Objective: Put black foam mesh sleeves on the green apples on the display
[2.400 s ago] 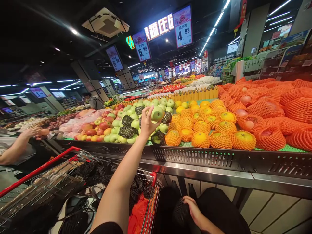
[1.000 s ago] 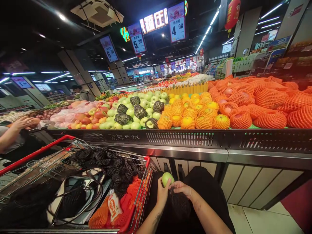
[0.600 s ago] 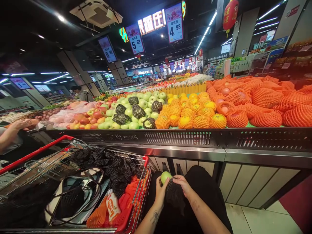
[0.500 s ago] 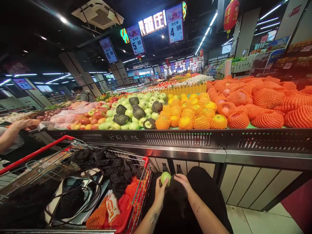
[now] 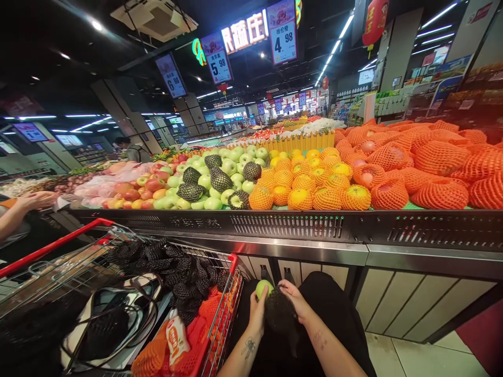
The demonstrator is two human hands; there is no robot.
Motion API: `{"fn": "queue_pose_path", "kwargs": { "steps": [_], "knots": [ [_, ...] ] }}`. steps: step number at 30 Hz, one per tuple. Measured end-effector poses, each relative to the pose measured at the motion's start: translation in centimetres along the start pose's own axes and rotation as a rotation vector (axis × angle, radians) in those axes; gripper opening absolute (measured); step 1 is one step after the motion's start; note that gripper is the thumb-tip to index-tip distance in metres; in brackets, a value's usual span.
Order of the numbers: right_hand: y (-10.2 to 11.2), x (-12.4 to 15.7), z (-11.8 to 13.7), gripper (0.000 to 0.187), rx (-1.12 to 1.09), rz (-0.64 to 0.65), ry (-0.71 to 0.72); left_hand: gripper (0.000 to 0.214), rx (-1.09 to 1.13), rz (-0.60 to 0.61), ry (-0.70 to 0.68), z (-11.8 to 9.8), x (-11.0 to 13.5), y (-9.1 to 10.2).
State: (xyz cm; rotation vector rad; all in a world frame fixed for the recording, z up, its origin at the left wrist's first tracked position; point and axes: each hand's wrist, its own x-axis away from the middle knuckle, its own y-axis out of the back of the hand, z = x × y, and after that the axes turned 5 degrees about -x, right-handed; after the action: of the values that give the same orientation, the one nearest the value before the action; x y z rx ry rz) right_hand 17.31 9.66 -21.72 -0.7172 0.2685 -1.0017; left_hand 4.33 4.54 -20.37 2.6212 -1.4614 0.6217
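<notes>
Low in front of my lap, my left hand [image 5: 257,312] has its fingers wrapped round a green apple [image 5: 262,287]. A black foam fruit net [image 5: 280,311] hangs beside the apple, its upper edge pinched by my right hand [image 5: 294,301]. The net's mouth lies close against the apple's right side; whether the apple is inside it I cannot tell. Above my hands, on the display, green apples [image 5: 237,155] are piled, several of them wearing black foam nets [image 5: 220,179].
To my left stands a shopping cart [image 5: 233,262] with black foam nets [image 5: 184,269], orange nets [image 5: 151,352] and a bag [image 5: 84,327]. Netted oranges [image 5: 299,199] and orange-netted fruit [image 5: 440,191] fill the display rightward. Another person's hand [image 5: 37,200] shows at far left.
The apple in my left hand has shifted slightly left. My right hand has raised the black net, which now spreads visibly beside the apple. The view has tilted slightly.
</notes>
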Motion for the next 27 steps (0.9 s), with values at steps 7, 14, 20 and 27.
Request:
{"fn": "queue_pose_path", "kwargs": {
  "steps": [7, 14, 20, 27],
  "knots": [
    [-0.4, -0.7, -0.2, 0.05, 0.135, 0.116, -0.03, 0.083, 0.036, 0.065, -0.014, 0.3, -0.1, 0.2],
    [-0.1, -0.2, 0.0, 0.034, 0.242, -0.214, 0.233, 0.08, 0.133, 0.144, 0.025, 1.2, 0.7, -1.0],
    [1.0, -0.8, 0.7, 0.041, 0.254, -0.402, 0.318, 0.062, 0.168, 0.348, 0.061, 0.9, 2.5, -1.9],
    [0.6, -0.9, 0.8, 0.049, 0.255, -0.348, 0.234, 0.067, 0.099, 0.395, 0.123, 0.8, 2.5, -1.4]
  ]
}}
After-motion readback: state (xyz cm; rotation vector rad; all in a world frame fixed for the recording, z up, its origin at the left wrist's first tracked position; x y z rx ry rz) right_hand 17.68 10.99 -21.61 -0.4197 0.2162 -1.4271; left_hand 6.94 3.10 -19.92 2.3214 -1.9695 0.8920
